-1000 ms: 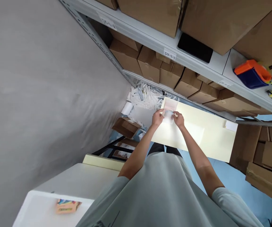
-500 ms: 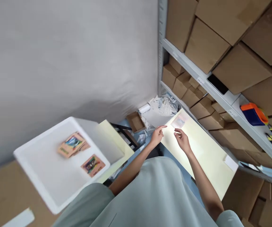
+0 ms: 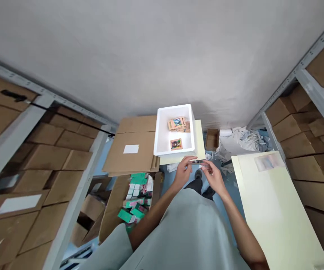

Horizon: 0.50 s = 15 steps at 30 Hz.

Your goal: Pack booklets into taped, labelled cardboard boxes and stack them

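Cards [image 3: 176,122], print too small to read, lie in a white plastic bin [image 3: 162,144] on the far surface [image 3: 199,140]. The left hand [image 3: 183,172] and right hand [image 3: 214,176], fingers curled, flank a thin dark item [image 3: 197,162]; whether they grip it cannot be told. A white-labelled carton [image 3: 139,161] sits left, paper scraps [image 3: 248,138] right.

Dark thing [image 3: 197,162] between the left hand [image 3: 182,173] and right hand [image 3: 214,177] is too tiny to make out. Packet [image 3: 269,162] print's blurry, left boxes [image 3: 8,232] get cropped.
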Motion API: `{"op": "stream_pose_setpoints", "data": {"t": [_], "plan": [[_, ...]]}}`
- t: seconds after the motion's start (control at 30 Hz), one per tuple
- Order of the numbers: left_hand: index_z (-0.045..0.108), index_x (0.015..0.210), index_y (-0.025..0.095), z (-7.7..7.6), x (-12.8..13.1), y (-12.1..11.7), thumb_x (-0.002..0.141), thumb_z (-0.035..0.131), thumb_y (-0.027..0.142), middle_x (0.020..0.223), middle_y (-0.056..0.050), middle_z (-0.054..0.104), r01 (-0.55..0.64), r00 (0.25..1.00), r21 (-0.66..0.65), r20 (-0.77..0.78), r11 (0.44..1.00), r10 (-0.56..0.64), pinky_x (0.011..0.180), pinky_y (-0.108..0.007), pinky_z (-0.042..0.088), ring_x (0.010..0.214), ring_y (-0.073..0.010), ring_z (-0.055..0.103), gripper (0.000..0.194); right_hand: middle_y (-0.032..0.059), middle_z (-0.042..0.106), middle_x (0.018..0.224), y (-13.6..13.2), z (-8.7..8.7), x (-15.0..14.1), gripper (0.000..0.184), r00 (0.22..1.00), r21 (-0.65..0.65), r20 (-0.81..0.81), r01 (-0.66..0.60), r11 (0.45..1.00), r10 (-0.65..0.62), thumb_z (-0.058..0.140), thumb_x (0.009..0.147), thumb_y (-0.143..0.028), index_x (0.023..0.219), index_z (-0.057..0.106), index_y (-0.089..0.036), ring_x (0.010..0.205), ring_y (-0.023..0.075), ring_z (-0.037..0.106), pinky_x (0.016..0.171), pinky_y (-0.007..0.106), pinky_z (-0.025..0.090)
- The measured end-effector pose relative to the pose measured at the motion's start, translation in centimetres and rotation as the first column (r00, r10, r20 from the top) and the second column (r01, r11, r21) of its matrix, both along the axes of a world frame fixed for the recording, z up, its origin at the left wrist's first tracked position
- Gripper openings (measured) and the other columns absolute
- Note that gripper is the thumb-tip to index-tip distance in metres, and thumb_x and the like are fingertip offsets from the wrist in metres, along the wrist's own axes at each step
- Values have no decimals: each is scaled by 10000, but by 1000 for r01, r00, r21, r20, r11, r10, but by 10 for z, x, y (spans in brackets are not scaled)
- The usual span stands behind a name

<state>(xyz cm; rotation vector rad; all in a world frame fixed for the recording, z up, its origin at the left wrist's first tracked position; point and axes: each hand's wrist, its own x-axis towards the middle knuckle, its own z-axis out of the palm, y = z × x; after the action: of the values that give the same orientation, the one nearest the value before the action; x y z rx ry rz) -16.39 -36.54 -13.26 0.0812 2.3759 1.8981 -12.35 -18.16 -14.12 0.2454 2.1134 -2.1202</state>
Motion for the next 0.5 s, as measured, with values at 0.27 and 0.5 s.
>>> {"op": "stream_pose_setpoints", "data": {"t": [0.27,0.5], "plan": [[812,1133,289,2,10,-87,943,501,189,775,20,676,-262,960,138,-66,955,272,1028,-421,598,577,-136,555,378,105,809,1265,-103,22,-2,434,973,82,-10,-229,970,231,653,1009,-584,1338,716,-307,1095,311,792,951,458,638],[806,1128,225,-26,6,-230,977,525,229,896,-15,789,-434,897,262,38,862,440,873,-339,602,532,-104,507,319,97,807,1195,-251,1,-35,477,894,122,-18,-443,888,448,647,1031,-593,1357,693,-249,1042,256,782,936,394,615]]}}
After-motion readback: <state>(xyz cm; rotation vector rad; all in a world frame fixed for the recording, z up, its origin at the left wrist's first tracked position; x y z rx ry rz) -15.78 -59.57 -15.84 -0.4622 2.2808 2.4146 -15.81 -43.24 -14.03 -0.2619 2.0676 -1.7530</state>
